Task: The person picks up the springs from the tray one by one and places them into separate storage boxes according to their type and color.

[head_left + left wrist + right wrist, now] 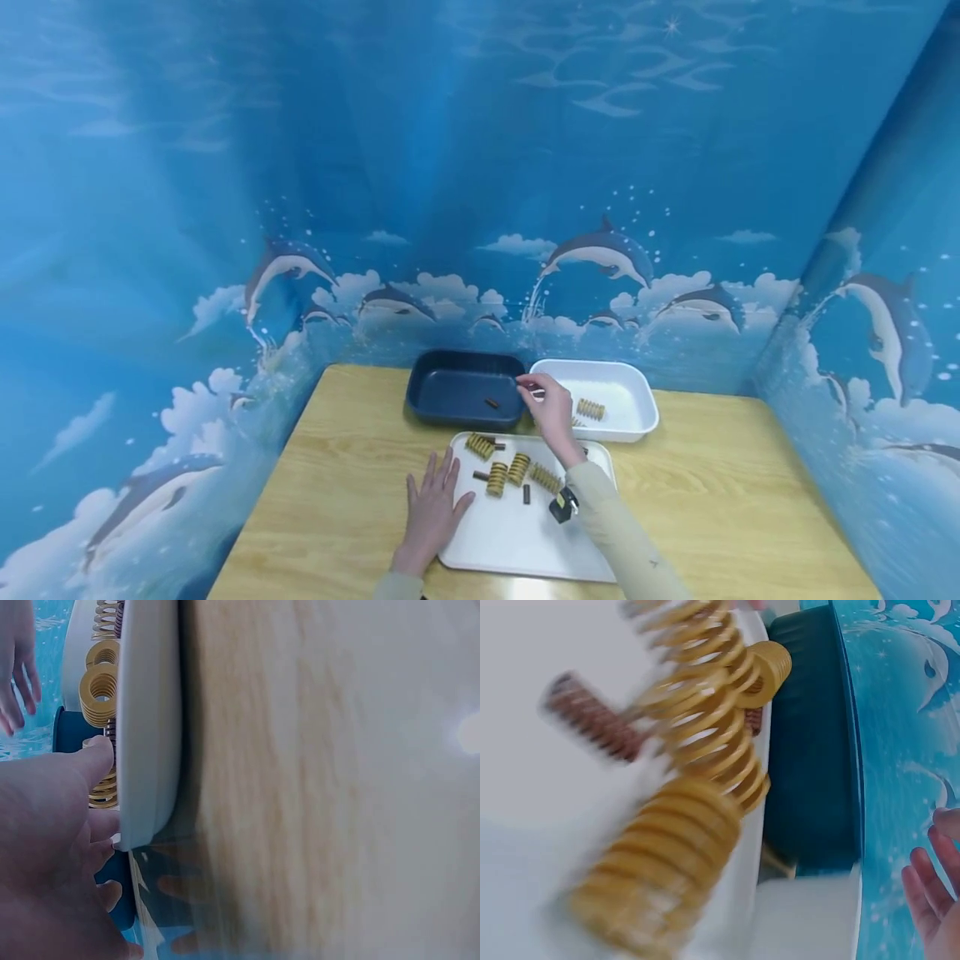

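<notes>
My left hand (433, 510) lies with straight fingers on the left edge of a white tray (517, 550); its thumb is beside the springs in the left wrist view. Several thick yellow coil springs (497, 480) and small brown springs (527, 494) lie on this tray. My right hand (551, 410) is raised over the gap between a dark blue bin (431, 408) and a white bin (637, 400). Its fingers (924, 889) look loosely extended, with no held thing plainly visible. One brown spring (491, 402) lies in the dark bin; yellow springs (591, 409) lie in the white bin.
The wooden table (330, 483) carries the tray in front and both bins side by side behind it. A blue curtain (450, 167) printed with dolphins surrounds the table's back and sides. A small black device (562, 505) sits at the right wrist.
</notes>
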The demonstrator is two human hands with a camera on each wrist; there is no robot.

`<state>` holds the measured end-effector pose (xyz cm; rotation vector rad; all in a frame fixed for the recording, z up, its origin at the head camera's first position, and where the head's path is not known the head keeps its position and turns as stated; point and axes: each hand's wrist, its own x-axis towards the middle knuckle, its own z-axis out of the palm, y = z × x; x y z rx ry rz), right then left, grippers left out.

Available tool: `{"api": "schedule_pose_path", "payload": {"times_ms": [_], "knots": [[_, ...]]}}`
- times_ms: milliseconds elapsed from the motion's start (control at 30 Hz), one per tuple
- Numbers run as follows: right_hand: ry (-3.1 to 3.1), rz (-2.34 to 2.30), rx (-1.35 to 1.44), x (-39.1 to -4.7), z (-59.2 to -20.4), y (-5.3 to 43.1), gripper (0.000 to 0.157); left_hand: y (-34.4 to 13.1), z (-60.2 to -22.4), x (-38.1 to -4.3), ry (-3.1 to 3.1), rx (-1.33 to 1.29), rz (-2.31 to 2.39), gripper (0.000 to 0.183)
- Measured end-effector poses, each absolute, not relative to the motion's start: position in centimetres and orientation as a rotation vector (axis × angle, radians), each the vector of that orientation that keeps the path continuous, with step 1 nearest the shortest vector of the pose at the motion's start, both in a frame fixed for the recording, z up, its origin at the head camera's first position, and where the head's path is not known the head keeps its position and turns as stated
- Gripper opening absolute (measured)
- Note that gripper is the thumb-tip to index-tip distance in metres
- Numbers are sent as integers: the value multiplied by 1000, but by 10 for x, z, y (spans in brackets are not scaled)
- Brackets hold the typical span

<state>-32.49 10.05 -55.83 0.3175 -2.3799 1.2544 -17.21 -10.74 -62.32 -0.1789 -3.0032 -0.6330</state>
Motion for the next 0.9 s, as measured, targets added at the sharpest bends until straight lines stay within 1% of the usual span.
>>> {"api": "schedule_pose_path", "payload": {"times_ms": [267, 567, 900], "knots": [[-2314, 1287, 294, -295, -567, 140, 16, -104, -618, -174, -3061, -138, -633, 64], [-2305, 1236, 251, -276, -577, 170, 18, -105, -619, -174, -3028, -142, -672, 64], [-2500, 1220, 140, -255, -594, 201, 13, -104, -619, -173, -3037, -138, -685, 63]]}}
